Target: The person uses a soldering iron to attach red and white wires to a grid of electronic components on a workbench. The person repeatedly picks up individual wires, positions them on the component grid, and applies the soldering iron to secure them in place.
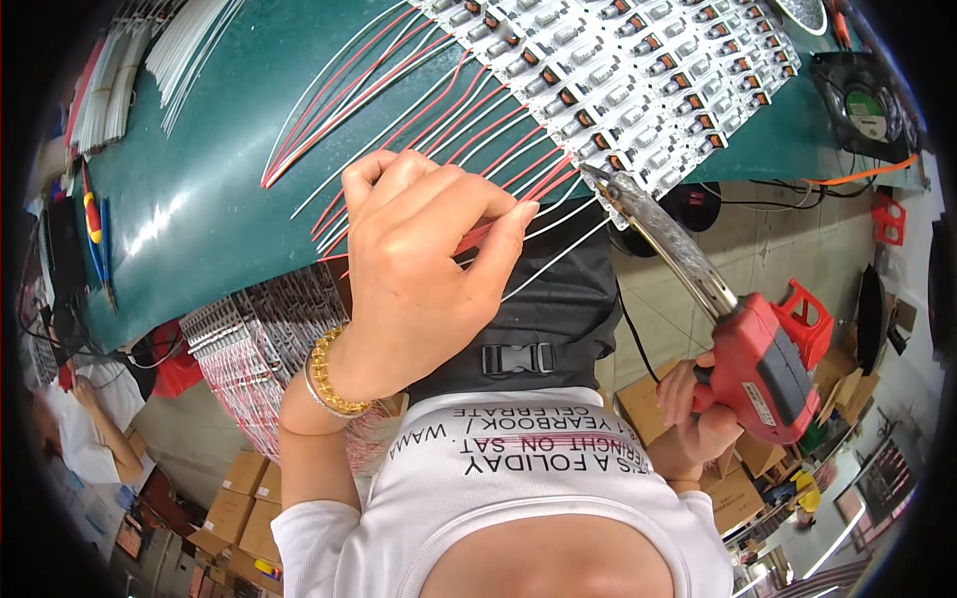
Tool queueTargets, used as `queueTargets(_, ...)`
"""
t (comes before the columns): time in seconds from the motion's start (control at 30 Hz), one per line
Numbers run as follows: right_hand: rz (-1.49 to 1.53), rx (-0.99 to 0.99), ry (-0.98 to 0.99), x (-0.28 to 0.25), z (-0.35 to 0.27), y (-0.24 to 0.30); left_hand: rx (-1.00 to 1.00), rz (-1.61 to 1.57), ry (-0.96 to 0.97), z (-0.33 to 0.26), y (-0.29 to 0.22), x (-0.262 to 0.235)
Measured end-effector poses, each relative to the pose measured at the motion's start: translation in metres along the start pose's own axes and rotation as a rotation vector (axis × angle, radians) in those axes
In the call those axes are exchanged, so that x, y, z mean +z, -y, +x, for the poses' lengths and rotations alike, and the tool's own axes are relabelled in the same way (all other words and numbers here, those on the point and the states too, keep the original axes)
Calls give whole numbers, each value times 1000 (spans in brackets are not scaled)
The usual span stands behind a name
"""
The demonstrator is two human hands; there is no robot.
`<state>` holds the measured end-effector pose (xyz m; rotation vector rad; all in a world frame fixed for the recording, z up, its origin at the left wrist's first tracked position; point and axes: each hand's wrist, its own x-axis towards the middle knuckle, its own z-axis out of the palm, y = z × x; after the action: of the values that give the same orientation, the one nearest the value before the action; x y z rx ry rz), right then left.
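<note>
My left hand (pixel 424 249) is closed in a pinch on a red wire (pixel 554 181) at the near edge of a panel of small circuit boards (pixel 638 85). Red and white wires (pixel 439 110) fan out from the panel's left edge, some passing under my fingers. My right hand (pixel 695 407) grips the handle of a red and black soldering gun (pixel 763 374). Its long metal barrel slants up to the left, and the dark tip is at the panel's near corner, close to the wire's end. Whether the tip touches the joint is too small to tell.
The panel lies on a green bench mat (pixel 199 229). Bundled white wires (pixel 194 45) lie at the far left, near a screwdriver (pixel 93 219). A black fan (pixel 862 108) stands at the right. Wired panels (pixel 264 334) hang below the edge; cardboard boxes (pixel 239 488) and another person (pixel 105 409) are beyond.
</note>
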<state>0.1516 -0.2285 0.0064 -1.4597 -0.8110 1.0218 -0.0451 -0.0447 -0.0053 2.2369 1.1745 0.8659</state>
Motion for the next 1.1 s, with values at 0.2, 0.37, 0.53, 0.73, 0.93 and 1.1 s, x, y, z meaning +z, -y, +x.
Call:
queueTargets(0.2, -22, -74, -27, -8, -3, -10, 1, 4, -9, 0, 0, -2)
queueTargets(0.37, -31, -46, -1, 1, 2, 4, 6, 2, 1, 0, 0, -1)
queueTargets(0.53, -1, -58, 54, -16, -2, -7, 6, 14, -7, 0, -1, -2)
queueTargets(0.73, 76, -45, -60, -6, -7, -3, -17, -58, -66, -1, 2, 0)
queueTargets(0.93, -126, -62, -65, -26, -23, -8, -7, -25, 26, -2, -10, 6)
queueTargets(1.1, -74, -59, -47, -24, -21, -15, 8, -4, 29, -2, -10, 7)
